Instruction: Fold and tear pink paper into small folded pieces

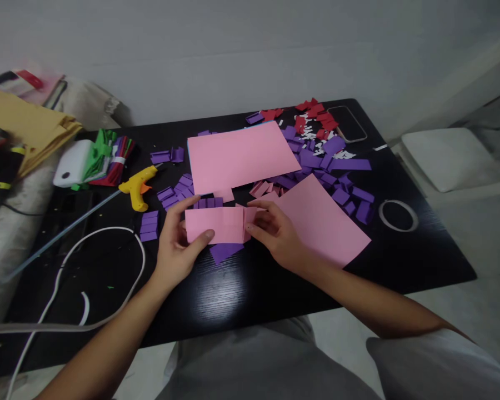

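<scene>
Two hands, the left hand (177, 244) and the right hand (275, 230), pinch a folded pink strip (219, 224) from either end just above a black table (241, 289), fingers closed on its edges. Two pink sheets (241, 154) lie just beyond, ringed by purple scraps (329, 161); a yellow glue gun (139, 186) rests to the left, a tape ring (398, 215) to the right

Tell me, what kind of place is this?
Probably a home craft spot: a low black table holds pink paper, purple paper pieces and a glue gun. Both hands, left and right, hold a folded pink strip.
</scene>
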Motion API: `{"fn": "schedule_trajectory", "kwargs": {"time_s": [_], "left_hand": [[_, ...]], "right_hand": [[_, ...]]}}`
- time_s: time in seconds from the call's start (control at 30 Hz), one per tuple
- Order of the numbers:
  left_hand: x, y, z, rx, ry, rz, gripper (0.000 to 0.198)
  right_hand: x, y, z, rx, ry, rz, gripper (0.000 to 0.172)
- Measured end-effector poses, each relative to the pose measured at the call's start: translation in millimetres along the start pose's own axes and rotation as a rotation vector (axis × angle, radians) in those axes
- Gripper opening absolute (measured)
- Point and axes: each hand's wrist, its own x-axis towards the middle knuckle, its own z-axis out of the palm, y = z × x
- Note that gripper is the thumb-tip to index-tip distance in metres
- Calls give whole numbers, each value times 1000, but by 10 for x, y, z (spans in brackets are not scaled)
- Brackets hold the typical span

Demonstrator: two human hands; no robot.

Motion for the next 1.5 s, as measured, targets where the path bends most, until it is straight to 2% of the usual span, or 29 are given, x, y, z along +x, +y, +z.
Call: {"fn": "schedule_trajectory", "kwargs": {"time_s": [0.1,0.13,0.23,0.3,0.43,0.57,0.73,0.83,0.93,1.03,1.17,1.27,1.37,1.5], "left_hand": [[-32,-16,1,42,-23,33,58],[-40,-27,1,52,-28,47,55],[-54,-59,4,86,-49,88,45],[-60,-69,12,104,-59,117,42],[-86,-63,27,181,-91,172,39],[-96,-45,15,340,-134,286,40],[-54,-30,-12,460,-201,503,45],[-42,-22,-19,462,-246,557,40],[-48,-18,-23,439,-267,549,30],[-55,-2,-21,404,-235,510,24],[-57,48,-9,372,-205,457,21],[-61,74,-16,317,-224,423,17],[-68,58,-47,204,-295,388,17],[-70,-10,-99,1,-383,272,44]], "right_hand": [[21,48,-13,-4,63,-7,54],[25,58,-16,-17,75,-15,51],[25,50,-19,-143,81,-51,29],[15,29,-14,-230,67,-69,25],[-7,32,6,-158,40,-50,31],[-22,80,11,-119,12,-87,55],[-53,77,-4,-316,3,-151,48],[-67,60,-13,-446,0,-188,50],[-69,50,-17,-529,-17,-214,45],[-59,43,-19,-529,-43,-249,44],[-45,30,-21,-545,-34,-323,23],[-45,18,-12,-533,-7,-318,11],[-53,8,-1,-510,21,-246,11],[-65,4,-10,-446,4,-192,30]]}}
